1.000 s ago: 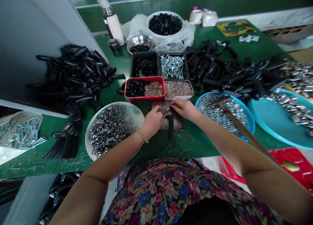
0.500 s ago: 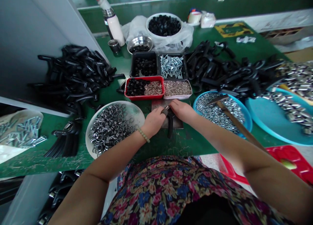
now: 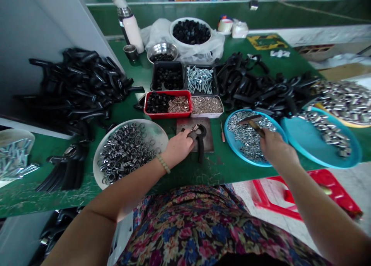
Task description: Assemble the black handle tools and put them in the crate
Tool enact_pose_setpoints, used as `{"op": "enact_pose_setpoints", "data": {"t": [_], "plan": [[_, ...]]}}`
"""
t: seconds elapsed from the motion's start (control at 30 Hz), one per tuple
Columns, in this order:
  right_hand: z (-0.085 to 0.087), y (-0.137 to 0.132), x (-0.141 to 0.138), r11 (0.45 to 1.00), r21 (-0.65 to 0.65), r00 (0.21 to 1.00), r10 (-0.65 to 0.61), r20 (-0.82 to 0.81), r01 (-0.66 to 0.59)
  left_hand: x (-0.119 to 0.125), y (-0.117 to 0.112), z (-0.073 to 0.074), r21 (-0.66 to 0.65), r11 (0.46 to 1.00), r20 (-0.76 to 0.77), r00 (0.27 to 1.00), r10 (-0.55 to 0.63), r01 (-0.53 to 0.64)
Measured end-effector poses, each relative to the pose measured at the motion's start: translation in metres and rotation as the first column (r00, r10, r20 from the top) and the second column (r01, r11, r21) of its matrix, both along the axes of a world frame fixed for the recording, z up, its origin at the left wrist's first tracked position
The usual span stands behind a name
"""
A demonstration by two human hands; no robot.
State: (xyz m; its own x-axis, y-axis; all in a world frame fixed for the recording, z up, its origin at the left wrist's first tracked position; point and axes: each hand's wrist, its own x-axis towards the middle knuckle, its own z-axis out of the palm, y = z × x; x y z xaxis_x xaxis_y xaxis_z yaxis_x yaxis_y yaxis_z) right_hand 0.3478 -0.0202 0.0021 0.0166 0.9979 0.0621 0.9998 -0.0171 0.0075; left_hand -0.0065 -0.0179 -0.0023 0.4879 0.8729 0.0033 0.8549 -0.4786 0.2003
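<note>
My left hand pinches a black curved handle part with a ring-shaped head and a small metal piece at its top. That part lies on a flat metal plate on the bench. Over the blue basin of small metal nuts, my right hand is closed round the wooden handle of a hammer. The hammer's head rests over the nuts. Between plate and basin lies a thin screwdriver. Left of my left hand stands a white basin of metal rings.
Behind the plate stand a red tray of black caps and pins, a white tray of small rivets, and a black tray of screws. Black handles pile up at left and right. Another blue basin holds metal sleeves.
My right hand has left the black part, moved right and taken hold of the hammer's handle. My left hand stays at the part. The screwdriver now shows. The view has shifted slightly.
</note>
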Motion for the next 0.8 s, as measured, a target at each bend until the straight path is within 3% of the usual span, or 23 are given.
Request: {"op": "enact_pose_setpoints", "data": {"t": [0.13, 0.2, 0.27, 0.37, 0.47, 0.6, 0.73, 0.8], "plan": [[0.020, -0.010, -0.076, 0.989, 0.027, 0.932, 0.144, -0.334, -0.143, 0.001, -0.001, 0.002, -0.064, 0.997, -0.002, 0.999, 0.047, -0.047], [0.032, -0.011, -0.108, 0.960, -0.002, 0.867, 0.252, -0.430, -0.280, 0.001, -0.001, 0.003, -0.081, 0.994, 0.014, 0.997, 0.079, -0.078], [0.040, -0.010, -0.127, 0.946, 0.021, 0.820, 0.292, -0.492, -0.324, 0.001, -0.002, 0.004, -0.081, 0.993, 0.042, 0.996, 0.084, -0.080], [0.042, -0.007, -0.136, 0.962, 0.034, 0.817, 0.247, -0.521, -0.269, 0.001, -0.001, 0.003, -0.076, 0.995, 0.067, 0.996, 0.064, -0.059], [0.040, -0.004, -0.136, 0.949, -0.100, 0.850, 0.217, -0.479, -0.299, 0.000, -0.001, 0.001, -0.071, 0.996, 0.064, 0.996, 0.064, -0.059], [0.040, -0.002, -0.136, 0.974, -0.005, 0.850, 0.193, -0.490, -0.225, 0.000, -0.001, -0.002, -0.054, 0.998, 0.082, 0.996, 0.046, -0.041], [0.043, 0.000, -0.138, 0.950, -0.102, 0.864, 0.218, -0.454, -0.294, 0.000, 0.000, 0.000, -0.084, 0.995, 0.071, 0.995, 0.068, -0.062], [0.044, 0.002, -0.139, 0.967, -0.044, 0.852, 0.199, -0.485, -0.251, 0.001, 0.001, 0.000, -0.082, 0.995, 0.074, 0.995, 0.063, -0.057]]}}
